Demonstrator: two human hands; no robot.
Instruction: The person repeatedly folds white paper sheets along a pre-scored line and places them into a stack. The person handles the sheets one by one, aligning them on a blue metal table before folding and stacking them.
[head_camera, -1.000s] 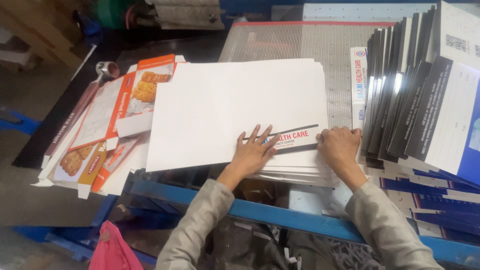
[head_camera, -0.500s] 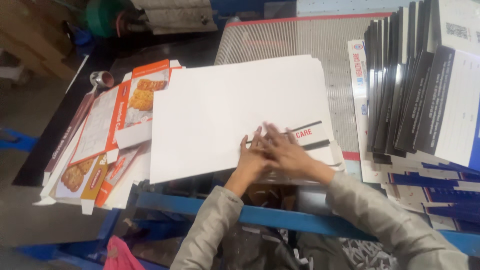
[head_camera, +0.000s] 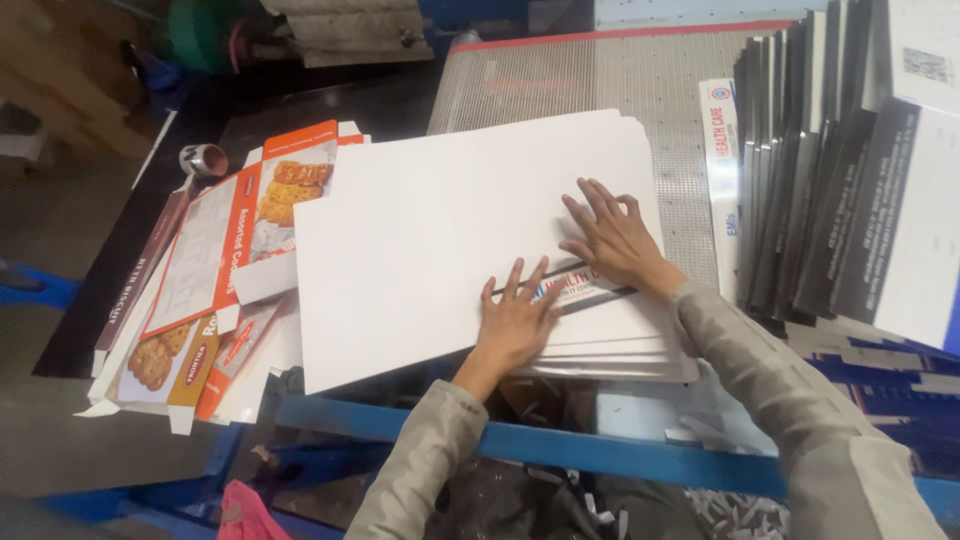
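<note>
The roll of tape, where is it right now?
In the head view, the tape roll sits far left on the dark surface, just beyond the orange biscuit cartons, away from both hands.

— What lies where on the bench?
— A stack of card sheets (head_camera: 450, 230) sits at the middle, both hands on its near right part: left hand (head_camera: 515, 325) nearer, right hand (head_camera: 615, 240) behind it.
— And around it?
— Flattened cartons (head_camera: 225, 260) to the left, upright folded boards (head_camera: 810, 170) to the right, a ribbed bed (head_camera: 600, 85) behind.

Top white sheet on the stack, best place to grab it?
Take the top white sheet at its near-left corner, coming from the blue table edge. That corner overhangs the stack, so fingers could likely slip under; the left hand and right hand press elsewhere.
</note>
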